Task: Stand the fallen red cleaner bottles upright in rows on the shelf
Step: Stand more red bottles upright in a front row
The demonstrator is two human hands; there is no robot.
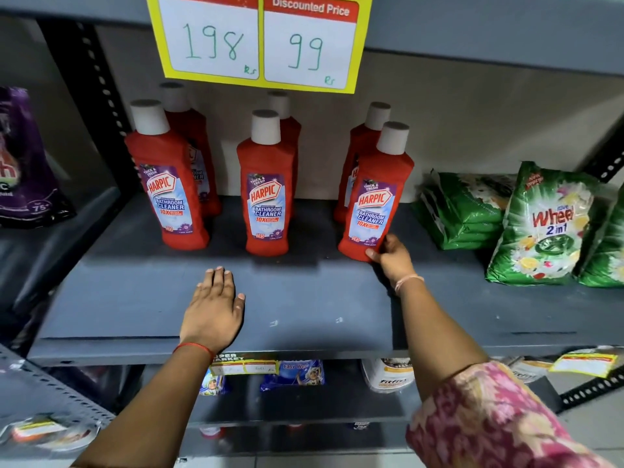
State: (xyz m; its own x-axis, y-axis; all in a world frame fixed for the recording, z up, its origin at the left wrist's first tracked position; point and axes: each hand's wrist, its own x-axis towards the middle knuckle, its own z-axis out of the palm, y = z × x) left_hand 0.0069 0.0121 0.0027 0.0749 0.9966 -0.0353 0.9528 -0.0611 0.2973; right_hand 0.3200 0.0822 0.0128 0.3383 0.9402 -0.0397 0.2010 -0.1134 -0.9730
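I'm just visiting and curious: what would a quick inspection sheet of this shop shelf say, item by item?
Surface: grey metal shelf, front part bare.
Job's things: six red cleaner bottles, all upright, in three columns of two; none seen lying down.
Clutter: green detergent packs on the right; purple pouch on the left.
Hands: left hand flat on the shelf, holding nothing; right hand with fingers at the base of the front right bottle.
Cables: nothing seen.
Surroundings: yellow price sign reading 198 and 99 above; more packets on the lower shelf.
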